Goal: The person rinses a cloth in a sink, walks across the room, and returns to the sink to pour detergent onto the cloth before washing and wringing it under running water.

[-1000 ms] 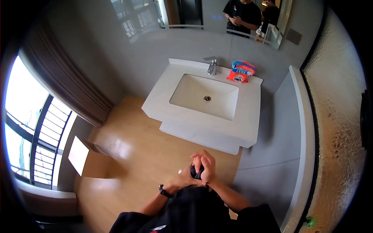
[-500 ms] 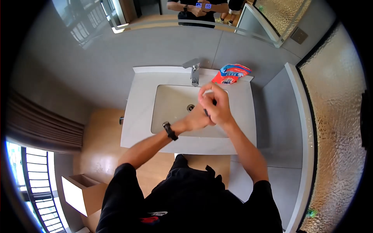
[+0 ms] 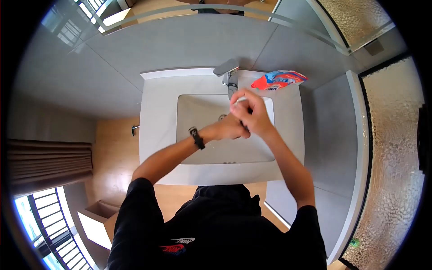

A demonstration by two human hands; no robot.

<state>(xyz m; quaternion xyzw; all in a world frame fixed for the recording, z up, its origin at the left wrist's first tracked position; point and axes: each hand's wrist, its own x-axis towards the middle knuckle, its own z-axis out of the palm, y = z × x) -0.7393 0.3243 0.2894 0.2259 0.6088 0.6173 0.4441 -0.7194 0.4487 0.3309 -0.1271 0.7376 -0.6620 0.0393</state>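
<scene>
Over the sink basin [image 3: 198, 107] both hands meet, pressed against each other. My left hand [image 3: 227, 128], with a black watch [image 3: 196, 137] on its wrist, reaches in from the left with its fingers curled. My right hand [image 3: 253, 114] is closed against its far side, fingers bent over the top. Something small and dark shows between the hands, but I cannot make out what it is. A chrome faucet [image 3: 231, 81] stands just beyond my fingers, and the drain [image 3: 222, 117] is partly hidden by my left hand.
On the counter's back right lies a red and blue packet [image 3: 280, 80]. The white countertop [image 3: 157, 121] surrounds the basin. A mirror edge [image 3: 180, 10] runs above. Textured glass [image 3: 391, 148] stands at the right, and a cardboard box [image 3: 101, 220] sits on the floor at lower left.
My view has tipped down and come closer to the sink, so less of the mirror shows. The hands stay together over the basin, with a small shift in how they overlap.
</scene>
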